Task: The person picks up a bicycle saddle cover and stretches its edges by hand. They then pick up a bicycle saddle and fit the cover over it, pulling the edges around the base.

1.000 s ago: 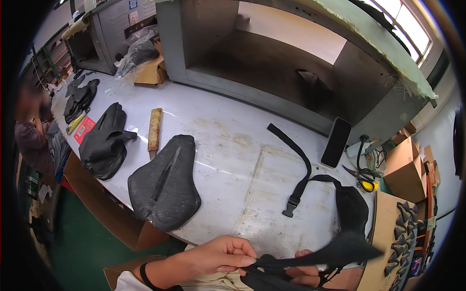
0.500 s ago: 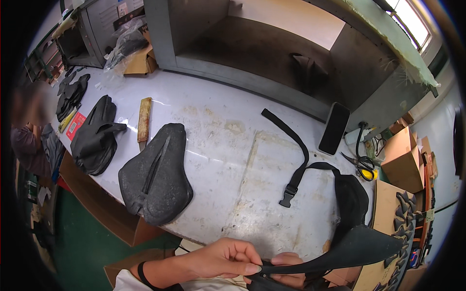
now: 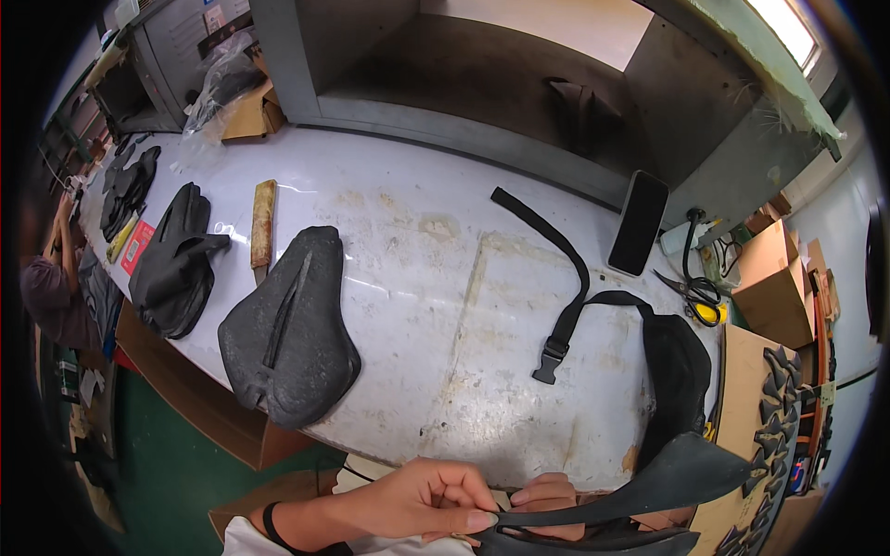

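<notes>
At the near edge of the bench, my left hand pinches the edge of a black, leathery cover piece between thumb and forefinger. My right hand is closed on the same piece just to the right, its fingers partly hidden behind the material. Two long flaps of the piece stretch to the right, one above the other. On the bench to the left lies a dark grey saddle-shaped form with a slot down its middle. Beyond it is a limp black cover.
A wooden-handled knife lies behind the saddle form. Rightward are a black waist pouch with strap and buckle, a phone and scissors. Small black pieces line cardboard at right. A grey metal cabinet stands behind; a co-worker sits far left.
The cover piece's flaps have parted, and the lower one now shows below the upper. My hands stay nearly in place. The co-worker's arm has risen, and the view has shifted slightly.
</notes>
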